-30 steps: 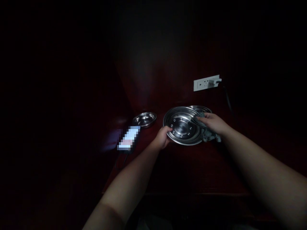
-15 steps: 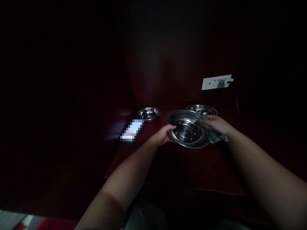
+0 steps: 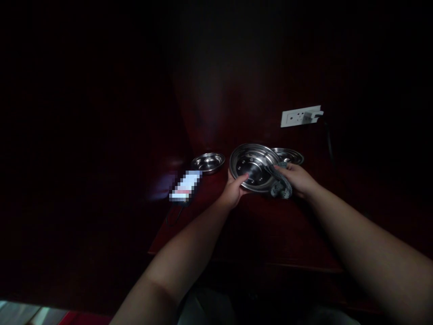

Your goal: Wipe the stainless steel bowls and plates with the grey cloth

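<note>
The single view looks out from the person's head, facing forward and steeply down along both forearms (image 3: 192, 239), close enough that these loom large below, with the left hand (image 3: 236, 189) and right hand (image 3: 299, 179) near mid-picture and the wall socket (image 3: 300, 116) (set farther back) beyond.

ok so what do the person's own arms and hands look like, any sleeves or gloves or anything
The left arm and right arm are bare as far as the picture shows, with no sleeve, watch or bracelet visible. The left hand and right hand wear no gloves, and no rings can be made out. The light is too dim to tell finer markings.
</note>
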Demonstrator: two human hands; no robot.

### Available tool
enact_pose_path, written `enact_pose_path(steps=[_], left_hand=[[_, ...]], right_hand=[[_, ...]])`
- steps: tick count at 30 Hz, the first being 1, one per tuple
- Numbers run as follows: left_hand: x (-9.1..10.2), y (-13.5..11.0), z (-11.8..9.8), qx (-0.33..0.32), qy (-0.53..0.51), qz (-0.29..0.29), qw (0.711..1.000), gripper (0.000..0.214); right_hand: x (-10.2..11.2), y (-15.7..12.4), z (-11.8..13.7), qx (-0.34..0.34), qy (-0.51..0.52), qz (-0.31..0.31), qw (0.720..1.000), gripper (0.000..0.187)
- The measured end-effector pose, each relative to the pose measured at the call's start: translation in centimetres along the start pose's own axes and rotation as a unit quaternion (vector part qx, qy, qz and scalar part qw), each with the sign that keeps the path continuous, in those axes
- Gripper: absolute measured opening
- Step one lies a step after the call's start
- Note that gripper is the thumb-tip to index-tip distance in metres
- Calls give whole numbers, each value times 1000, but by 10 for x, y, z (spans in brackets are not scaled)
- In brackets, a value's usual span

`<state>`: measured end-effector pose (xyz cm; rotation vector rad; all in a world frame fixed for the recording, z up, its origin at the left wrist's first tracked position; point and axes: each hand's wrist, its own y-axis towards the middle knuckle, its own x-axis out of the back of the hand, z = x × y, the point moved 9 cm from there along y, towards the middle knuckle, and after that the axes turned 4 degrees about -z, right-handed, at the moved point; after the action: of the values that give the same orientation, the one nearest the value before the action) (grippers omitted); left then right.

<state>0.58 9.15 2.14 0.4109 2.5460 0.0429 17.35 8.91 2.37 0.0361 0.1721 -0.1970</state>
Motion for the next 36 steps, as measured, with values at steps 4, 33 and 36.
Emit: enact_pose_path(steps=[4,33,36], left_hand=[[10,5,4,1,16,-41,999,72],[9,-1,12,31,124,-50,991,76],[9,-2,13,58,142,-22,988,73]], right_hand=[[-1,2,4,22,45,-13,999,8],[36,7,18,143,-243,-150,948,28],[38,8,21,141,-252,-142,947,28]])
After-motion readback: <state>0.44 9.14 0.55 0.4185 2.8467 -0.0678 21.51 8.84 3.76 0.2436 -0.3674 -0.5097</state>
